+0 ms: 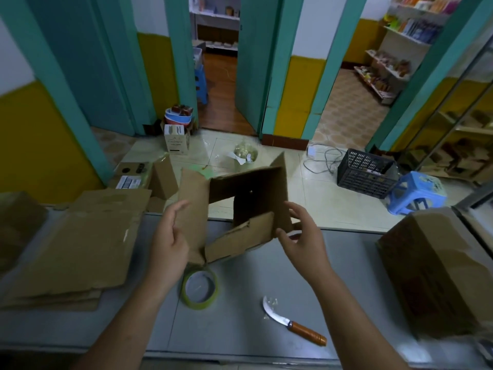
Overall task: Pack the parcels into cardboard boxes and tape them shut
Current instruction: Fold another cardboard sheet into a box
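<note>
Yellow-and-white walls (298, 84) with teal door frames (280, 76) surround a pale tiled floor (306, 188). A blue stool (416, 192) stands beside a black crate (365, 174); stocked shelves (392, 62) line the far room.

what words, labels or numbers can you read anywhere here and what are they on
No text here can be read.
White label on the flattened carton on the floor: print too blurred.
Small white box by the doorway: markings too small.
Packets on the shelves: too blurred.
Blue stool: a picture on top, no legible words.
Cardboard box being held: no print visible.
</note>
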Demonstrator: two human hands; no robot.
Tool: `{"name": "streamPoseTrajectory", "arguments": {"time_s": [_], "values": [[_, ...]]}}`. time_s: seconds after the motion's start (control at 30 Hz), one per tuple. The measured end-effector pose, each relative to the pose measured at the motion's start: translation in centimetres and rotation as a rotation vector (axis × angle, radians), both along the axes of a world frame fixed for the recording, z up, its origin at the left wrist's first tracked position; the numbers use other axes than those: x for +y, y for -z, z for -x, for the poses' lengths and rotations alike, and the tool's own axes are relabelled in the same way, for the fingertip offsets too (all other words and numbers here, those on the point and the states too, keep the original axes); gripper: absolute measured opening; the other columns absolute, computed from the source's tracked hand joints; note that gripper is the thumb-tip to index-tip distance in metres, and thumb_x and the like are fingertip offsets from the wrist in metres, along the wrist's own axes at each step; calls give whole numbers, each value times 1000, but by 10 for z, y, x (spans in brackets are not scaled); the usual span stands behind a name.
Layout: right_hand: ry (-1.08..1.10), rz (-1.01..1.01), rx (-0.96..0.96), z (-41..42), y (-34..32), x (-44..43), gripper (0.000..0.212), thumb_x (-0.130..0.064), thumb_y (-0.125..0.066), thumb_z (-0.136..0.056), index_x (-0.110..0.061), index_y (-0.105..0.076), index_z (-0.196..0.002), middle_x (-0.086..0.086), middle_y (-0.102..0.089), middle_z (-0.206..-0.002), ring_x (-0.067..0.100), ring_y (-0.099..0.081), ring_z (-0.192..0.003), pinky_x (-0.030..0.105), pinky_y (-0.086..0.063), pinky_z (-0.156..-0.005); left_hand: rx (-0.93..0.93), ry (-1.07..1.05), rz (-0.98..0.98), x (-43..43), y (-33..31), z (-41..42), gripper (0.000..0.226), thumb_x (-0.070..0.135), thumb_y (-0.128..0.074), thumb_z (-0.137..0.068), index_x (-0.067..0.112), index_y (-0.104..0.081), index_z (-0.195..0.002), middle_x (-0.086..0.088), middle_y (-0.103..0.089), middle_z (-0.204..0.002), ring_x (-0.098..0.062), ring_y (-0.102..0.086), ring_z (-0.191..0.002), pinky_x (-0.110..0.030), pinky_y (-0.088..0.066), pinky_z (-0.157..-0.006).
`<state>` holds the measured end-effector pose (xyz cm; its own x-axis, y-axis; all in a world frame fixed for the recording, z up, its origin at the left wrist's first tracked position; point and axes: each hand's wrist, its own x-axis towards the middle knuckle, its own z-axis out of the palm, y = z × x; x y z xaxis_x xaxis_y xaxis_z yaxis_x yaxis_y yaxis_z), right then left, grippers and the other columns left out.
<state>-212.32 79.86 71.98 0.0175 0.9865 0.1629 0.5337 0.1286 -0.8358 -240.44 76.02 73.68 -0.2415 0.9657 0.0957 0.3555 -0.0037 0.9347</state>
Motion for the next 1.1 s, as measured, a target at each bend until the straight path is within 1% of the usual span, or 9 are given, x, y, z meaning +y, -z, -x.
{"name": "streamPoseTrajectory", "arguments": {"time_s": [0.07, 0.17, 0.27, 0.33, 0.47, 0.67, 0.83, 0.93, 1.1], "values": [[-88, -13, -53, 14, 0, -2, 66, 1, -68, -93, -41, -50, -140, -11, -55, -129, 10, -63, -103, 23, -59, -75, 52, 43, 46, -1, 4, 5, 69, -17, -35, -99, 39, -61, -131, -9, -63, -134, 5, -58, -70, -8, -45, -61], [-154, 52, -153, 30, -1, -3, 66, 3, -61, -93, -41, -49, -141, -8, -45, -122, 10, -63, -93, 25, -59, -79, 187, 145, 153, 0, 13, 15, 54, 0, -42, -107, 40, -57, -140, -8, -36, -164, 3, -57, -122, -12, -45, -94], [-196, 77, -235, 37, 1, -4, 62, -2, -61, -93, -41, -50, -140, -9, -41, -118, 13, -62, -87, 28, -59, -78, 259, 282, 340, -3, 20, 20, 63, 23, -57, -107, 26, -30, -164, 6, 0, -175, -14, -25, -156, -27, -26, -119], [-208, 76, -279, 37, 5, -3, 53, -10, -64, -94, -40, -53, -137, -11, -41, -116, 10, -62, -87, 30, -60, -77, 361, 264, 332, -1, 27, 20, 73, 24, -63, -104, 19, -25, -166, 6, -5, -173, -15, -30, -153, -23, -28, -115], [-106, 83, -351, 34, 10, 7, 31, -35, -72, -94, -35, -63, -124, -12, -45, -114, 8, -62, -83, 29, -61, -80, 416, 40, 233, 11, 40, 16, 46, 24, -64, -103, 9, -58, -147, -6, -39, -157, -28, -58, -130, -35, -50, -100], [32, 60, -452, 33, 16, 20, 23, -41, -77, -89, -38, -66, -109, -14, -46, -106, 9, -60, -76, 34, -61, -71, 331, 105, 211, 22, 48, 15, 43, 23, -67, -101, 12, -64, -142, 2, -36, -153, -23, -60, -126, -38, -54, -105], [84, 86, -567, 33, 17, 38, 42, -46, -82, -78, -38, -57, -111, -8, -42, -107, 16, -58, -85, 35, -59, -69, 351, 52, 249, 19, 53, 14, 59, 36, -82, -91, 12, -65, -142, -6, -38, -158, -25, -53, -136, -32, -44, -113], [77, 78, -637, 38, 14, 47, 45, -45, -80, -79, -31, -61, -117, 0, -46, -118, 23, -52, -105, 39, -56, -82, 386, -13, 259, 24, 54, 9, 59, 38, -86, -86, 13, -69, -137, -8, -40, -159, -27, -56, -131, -31, -46, -104], [9, -299, -452, 53, -10, 57, 65, -24, -80, -84, -23, -53, -142, 6, -42, -151, 28, -37, -141, 45, -38, -116, 400, -22, 264, 25, 51, 9, 53, 39, -83, -89, 15, -71, -135, -7, -39, -163, -29, -60, -127, -27, -46, -91]]}}
